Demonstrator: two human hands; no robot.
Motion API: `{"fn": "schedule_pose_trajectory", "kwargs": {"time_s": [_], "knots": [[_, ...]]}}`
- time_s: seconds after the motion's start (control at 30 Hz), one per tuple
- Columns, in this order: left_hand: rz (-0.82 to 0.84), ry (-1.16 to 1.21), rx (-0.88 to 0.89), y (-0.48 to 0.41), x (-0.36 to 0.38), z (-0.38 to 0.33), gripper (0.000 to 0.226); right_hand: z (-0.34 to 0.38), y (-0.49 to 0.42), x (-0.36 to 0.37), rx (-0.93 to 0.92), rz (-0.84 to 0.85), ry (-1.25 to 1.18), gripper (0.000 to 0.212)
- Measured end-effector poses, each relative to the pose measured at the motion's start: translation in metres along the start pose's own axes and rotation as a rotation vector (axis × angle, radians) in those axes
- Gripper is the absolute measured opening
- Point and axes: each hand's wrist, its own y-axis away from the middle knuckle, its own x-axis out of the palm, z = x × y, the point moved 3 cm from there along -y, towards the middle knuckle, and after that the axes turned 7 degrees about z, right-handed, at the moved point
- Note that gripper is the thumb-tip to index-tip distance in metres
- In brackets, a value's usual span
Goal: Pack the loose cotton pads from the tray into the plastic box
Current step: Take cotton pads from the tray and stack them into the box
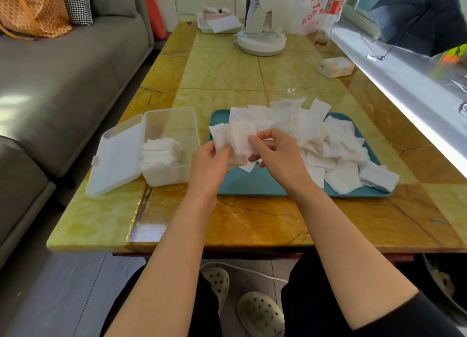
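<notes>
Both hands were up over the near-left corner of the tray, working the same little bunch of cotton pads (228, 134). The left hand (209, 160) had its fingers curled round the bunch from the left side, a proper hold and not just a touch. The right hand (275, 152) was closed down to a narrow pinch, thumb and forefinger on the edge of the front pad, with the other fingers tucked under. The pads in the bunch were thin white rectangles, a bit see-through, fanned out and overlapping rather than squared up.

The rest of the loose pads (336, 150) sat in a messy heap on the teal tray (252, 185), mostly toward its far and right side, with a few hanging over the rim. Just left of the tray was the clear plastic box (174, 124), its hinged lid (118, 157) flopped open to the left. A neat stack of pads (160, 152) was already in the near end of it. Everything was on a yellow marble-look table (252, 223), with a white fan (261, 42) and a tissue pack (335, 67) further back.
</notes>
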Motion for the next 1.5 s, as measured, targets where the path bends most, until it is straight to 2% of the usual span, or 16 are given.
{"fn": "schedule_pose_trajectory", "kwargs": {"time_s": [0.13, 0.27, 0.47, 0.57, 0.7, 0.93, 1.07, 1.17, 1.5], "knots": [[-0.073, 0.013, -0.007, -0.002, -0.005, 0.003, 0.016, 0.004, -0.001, -0.006, 0.015, -0.069, -0.214, 0.011], [-0.099, 0.014, -0.015, -0.004, -0.007, 0.006, 0.015, 0.004, -0.002, -0.009, 0.036, -0.102, -0.301, 0.013], [-0.103, 0.005, -0.003, -0.006, -0.007, 0.007, 0.016, 0.006, 0.000, -0.003, 0.035, -0.019, -0.343, 0.022], [-0.123, 0.002, -0.008, -0.007, -0.008, 0.008, 0.018, 0.016, 0.003, -0.003, -0.046, 0.068, -0.441, 0.012], [-0.125, -0.013, -0.005, -0.007, -0.007, 0.009, 0.015, 0.020, 0.007, 0.002, -0.106, 0.124, -0.324, 0.007], [-0.104, 0.001, -0.006, -0.007, -0.007, 0.008, 0.012, 0.014, 0.006, 0.009, -0.022, 0.185, -0.251, 0.007], [-0.110, 0.021, -0.018, -0.007, -0.005, 0.008, 0.013, 0.009, 0.004, 0.007, 0.111, 0.071, -0.533, 0.002], [-0.096, 0.020, -0.016, -0.006, -0.005, 0.007, 0.017, 0.007, 0.003, 0.004, 0.163, 0.059, -0.678, 0.004], [0.006, 0.034, 0.011, -0.003, 0.002, 0.004, 0.021, 0.001, 0.006, 0.014, 0.136, 0.176, -0.294, 0.017]]}}
